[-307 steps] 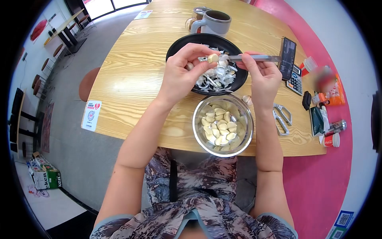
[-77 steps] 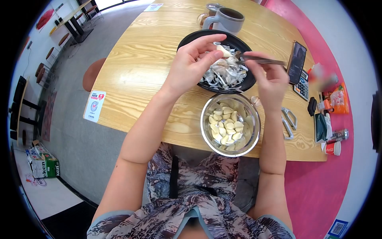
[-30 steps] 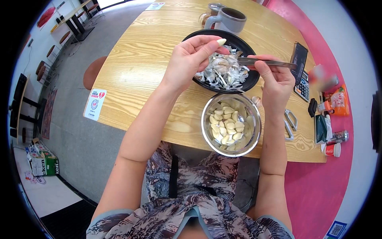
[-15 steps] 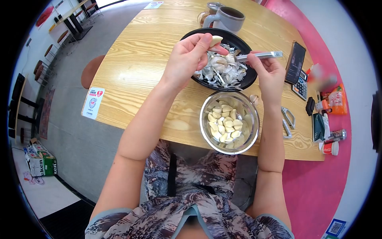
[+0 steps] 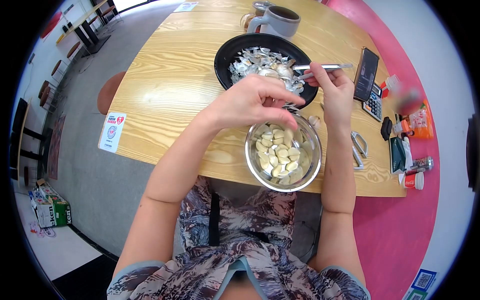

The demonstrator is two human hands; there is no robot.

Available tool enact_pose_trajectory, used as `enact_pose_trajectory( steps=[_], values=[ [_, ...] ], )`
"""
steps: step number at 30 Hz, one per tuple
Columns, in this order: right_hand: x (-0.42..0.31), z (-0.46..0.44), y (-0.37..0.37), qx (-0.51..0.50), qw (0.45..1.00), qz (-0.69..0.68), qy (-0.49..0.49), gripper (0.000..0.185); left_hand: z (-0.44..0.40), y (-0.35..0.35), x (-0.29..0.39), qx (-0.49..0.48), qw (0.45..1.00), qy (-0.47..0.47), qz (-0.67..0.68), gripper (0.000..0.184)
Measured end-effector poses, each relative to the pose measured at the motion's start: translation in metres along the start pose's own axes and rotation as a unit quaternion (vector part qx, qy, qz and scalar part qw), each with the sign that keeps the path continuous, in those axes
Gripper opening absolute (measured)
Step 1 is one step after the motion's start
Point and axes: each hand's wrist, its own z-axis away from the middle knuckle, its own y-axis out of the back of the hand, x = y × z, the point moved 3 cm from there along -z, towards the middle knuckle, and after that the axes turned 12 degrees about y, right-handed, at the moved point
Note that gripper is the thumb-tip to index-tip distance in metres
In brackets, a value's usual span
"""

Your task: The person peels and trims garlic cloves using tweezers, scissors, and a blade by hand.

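Observation:
My left hand is over the far rim of a steel bowl, thumb and fingers apart. Just under its fingertips a blurred garlic clove is in the air, touching neither finger. Peeled garlic cloves fill the bottom of the bowl. My right hand grips metal tweezers, their prongs reaching over a black pan. In that pan lie papery garlic skins and a garlic bulb, partly hidden by my left hand.
Behind the pan stand a grey mug and a lidded jar. A single unpeeled clove lies right of the bowl. Farther right are a phone, a calculator, a metal-handled tool and a paper cup.
My left hand has moved from above the pan toward me, over the bowl, and has let go of the peeled clove. My right hand still holds the tweezers, whose prongs now show spread.

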Motion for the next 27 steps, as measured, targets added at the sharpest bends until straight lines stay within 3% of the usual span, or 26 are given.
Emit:
enact_pose_trajectory(
  steps=[2,3,4,9,12,13,15,16,18,21,25,27],
  values=[
    [0.004,0.001,-0.001,-0.012,1.000,0.013,-0.005,0.022,-0.001,0.004,-0.003,0.091,0.995,-0.003,0.050,0.026],
    [0.008,0.002,-0.002,-0.011,1.000,0.013,-0.005,0.022,-0.001,0.010,-0.007,0.126,0.989,0.037,0.064,0.027],
    [0.011,0.003,-0.005,-0.050,0.997,0.054,0.025,0.020,-0.003,0.019,-0.009,0.194,0.981,0.004,0.016,0.027],
    [0.003,0.010,-0.023,-0.176,0.962,0.197,0.065,0.019,-0.006,0.016,-0.025,0.232,0.965,-0.037,-0.114,0.032],
    [0.005,0.012,-0.026,-0.224,0.938,0.251,0.080,0.018,-0.007,0.017,-0.028,0.243,0.960,-0.060,-0.123,0.032],
    [0.002,0.013,-0.026,-0.163,0.956,0.210,0.127,0.017,-0.006,0.018,-0.027,0.243,0.960,-0.060,-0.124,0.032],
    [-0.006,0.012,-0.026,-0.137,0.968,0.156,0.140,0.017,-0.008,0.018,-0.029,0.203,0.979,0.013,0.016,0.027],
    [-0.011,0.010,-0.026,-0.111,0.977,0.101,0.152,0.018,-0.007,0.018,-0.027,0.206,0.978,0.014,0.015,0.027],
    [-0.016,0.011,-0.026,-0.106,0.980,0.085,0.147,0.020,-0.009,0.017,-0.027,0.198,0.967,0.036,0.155,0.022],
    [-0.018,0.012,-0.026,-0.086,0.988,-0.010,0.128,0.021,-0.006,0.021,-0.022,0.185,0.957,0.080,0.208,0.022],
    [-0.023,0.012,-0.024,-0.052,0.990,-0.067,0.109,0.022,-0.005,0.022,-0.023,0.191,0.953,0.112,0.209,0.020],
    [-0.023,0.012,-0.023,-0.046,0.990,-0.073,0.109,0.022,-0.006,0.020,-0.025,0.206,0.966,0.093,0.125,0.017]
  ],
)
